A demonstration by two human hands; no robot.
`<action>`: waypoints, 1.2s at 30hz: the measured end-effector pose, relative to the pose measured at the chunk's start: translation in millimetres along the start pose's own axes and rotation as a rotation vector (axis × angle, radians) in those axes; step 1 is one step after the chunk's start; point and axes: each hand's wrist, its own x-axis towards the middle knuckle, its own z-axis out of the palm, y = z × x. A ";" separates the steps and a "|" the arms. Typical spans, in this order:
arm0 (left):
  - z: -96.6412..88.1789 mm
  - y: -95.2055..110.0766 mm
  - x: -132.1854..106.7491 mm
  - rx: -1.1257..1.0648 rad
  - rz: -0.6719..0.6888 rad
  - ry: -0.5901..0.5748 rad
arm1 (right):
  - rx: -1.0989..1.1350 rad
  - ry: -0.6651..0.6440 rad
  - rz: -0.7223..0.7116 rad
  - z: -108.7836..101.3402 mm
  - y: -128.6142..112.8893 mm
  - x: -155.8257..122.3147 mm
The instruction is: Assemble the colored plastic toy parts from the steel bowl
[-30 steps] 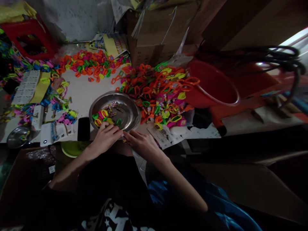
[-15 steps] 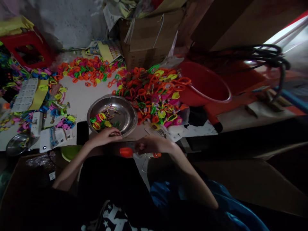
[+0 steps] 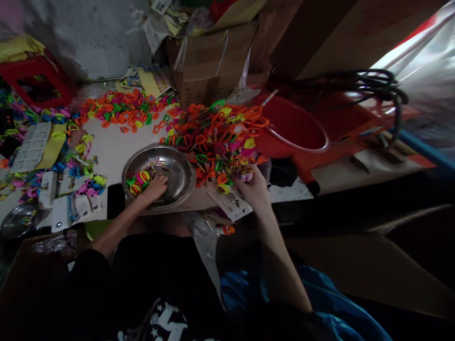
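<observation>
A round steel bowl (image 3: pixel 181 170) sits near the table's front edge with small neon plastic pieces (image 3: pixel 137 180) in its left side. My left hand (image 3: pixel 154 188) reaches into the bowl, fingers curled down onto those pieces. My right hand (image 3: pixel 253 188) is at the near edge of a big heap of neon plastic loops (image 3: pixel 216 137), fingers closed on a pink piece from the heap. A printed paper sheet (image 3: pixel 230 201) lies under that hand.
A red basin (image 3: pixel 295 132) stands right of the heap, a cardboard box (image 3: pixel 209 57) behind it. More neon pieces (image 3: pixel 121 106) spread at the back left. A black phone (image 3: pixel 115 201), a white gadget (image 3: pixel 60 213) and a small steel dish (image 3: pixel 14 227) lie at the left front.
My right hand has moved from below the table's edge up to the heap and closed on a pink piece. My left hand has pushed further into the bowl.
</observation>
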 end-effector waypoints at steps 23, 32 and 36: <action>-69.6 78.8 -47.6 -0.794 -0.051 0.416 | -0.298 -0.713 -0.455 44.5 -58.4 -41.8; -70.7 80.9 -55.1 -0.778 0.024 0.473 | -0.290 -0.724 -0.494 43.4 -67.4 -39.4; -71.6 81.9 -56.0 -0.765 0.020 0.470 | -0.292 -0.719 -0.524 44.0 -68.4 -39.6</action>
